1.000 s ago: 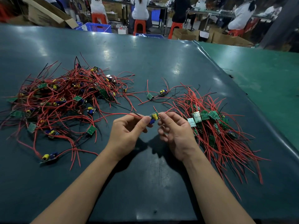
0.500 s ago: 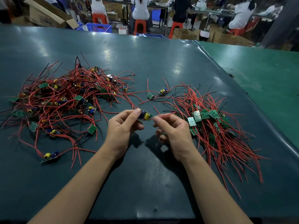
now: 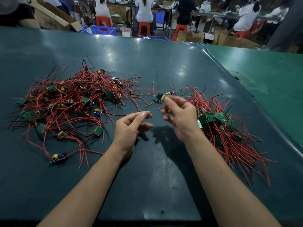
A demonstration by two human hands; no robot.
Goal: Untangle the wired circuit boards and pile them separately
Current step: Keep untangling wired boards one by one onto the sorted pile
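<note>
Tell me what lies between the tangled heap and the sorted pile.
In the head view: two loose boards, stray red wires, bare table and both hands, left and right.

I see the right hand [image 3: 180,118] pinching a blurred circuit board [image 3: 161,97] above the dark table [image 3: 155,177]. The left hand [image 3: 131,126] holds nothing, fingers loosely curled. Tangled heap [image 3: 68,102] left, sorted pile [image 3: 223,128] right.

Both forearms reach forward; left hand [image 3: 131,126] hangs loosely curled, right hand [image 3: 178,117] raised, fingers [image 3: 167,99] pinched together.
</note>
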